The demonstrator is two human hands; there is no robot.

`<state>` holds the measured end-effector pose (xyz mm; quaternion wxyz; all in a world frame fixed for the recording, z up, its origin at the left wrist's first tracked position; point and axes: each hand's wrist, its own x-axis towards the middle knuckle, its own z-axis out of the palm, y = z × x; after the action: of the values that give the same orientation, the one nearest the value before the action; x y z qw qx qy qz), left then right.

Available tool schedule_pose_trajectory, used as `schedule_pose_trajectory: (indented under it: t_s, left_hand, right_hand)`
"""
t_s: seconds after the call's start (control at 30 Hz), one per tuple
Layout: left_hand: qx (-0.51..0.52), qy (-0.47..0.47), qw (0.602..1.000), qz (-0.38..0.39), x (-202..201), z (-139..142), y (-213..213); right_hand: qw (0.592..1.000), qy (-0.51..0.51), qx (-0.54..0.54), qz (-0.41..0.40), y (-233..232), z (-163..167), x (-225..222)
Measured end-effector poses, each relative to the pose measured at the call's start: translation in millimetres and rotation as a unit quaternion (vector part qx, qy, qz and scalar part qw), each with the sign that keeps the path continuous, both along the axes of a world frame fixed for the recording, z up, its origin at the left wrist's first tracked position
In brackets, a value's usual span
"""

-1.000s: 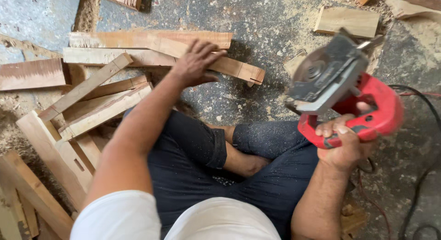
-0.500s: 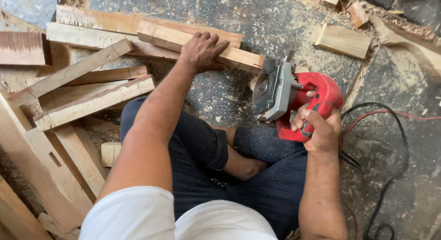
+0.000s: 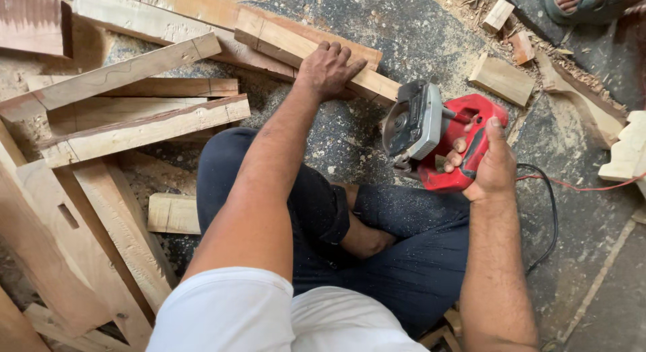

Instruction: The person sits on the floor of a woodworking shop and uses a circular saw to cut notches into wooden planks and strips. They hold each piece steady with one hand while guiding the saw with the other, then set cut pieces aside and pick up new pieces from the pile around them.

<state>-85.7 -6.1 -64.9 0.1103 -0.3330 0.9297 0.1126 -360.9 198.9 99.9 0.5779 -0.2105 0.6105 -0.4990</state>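
Note:
I sit cross-legged on a dusty stone floor. My left hand (image 3: 328, 71) presses palm-down on a long wooden plank (image 3: 269, 37) that lies slanted in front of me. My right hand (image 3: 490, 158) grips the handle of a red circular saw (image 3: 437, 136). The saw's grey blade guard faces left, right beside the plank's near end (image 3: 380, 88). A black cord (image 3: 548, 217) runs from the saw past my right knee.
Several planks and offcuts (image 3: 145, 126) are piled at my left. Small wood blocks (image 3: 501, 79) and a curved piece (image 3: 582, 99) lie at the right amid sawdust. Another person's sandalled foot (image 3: 582, 2) shows at the top right.
My right hand has lowered the saw from a raised position and brought it left to the plank's end. My left hand stays pressed on the plank.

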Motion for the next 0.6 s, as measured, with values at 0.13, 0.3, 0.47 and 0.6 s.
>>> schedule_pose_trajectory:
  t_s: [0.13,0.3,0.47,0.6]
  left_hand:
    - [-0.005,0.013,1.000,0.002,-0.5,3.7,-0.5]
    - [0.012,0.009,1.000,0.010,-1.2,9.6,0.6]
    - [0.022,0.012,1.000,0.013,0.1,14.7,0.3]
    - [0.042,0.014,0.999,0.015,1.4,17.8,-0.5]
  right_hand:
    - [1.000,-0.021,-0.004,-0.012,-2.5,-2.4,-5.1]
    - [1.000,-0.005,-0.002,-0.007,-6.7,-4.5,-6.3]
    - [1.000,0.013,0.000,-0.023,-14.2,-4.1,-0.7]
    - [0.998,0.014,0.006,-0.056,-18.6,-4.1,5.6]
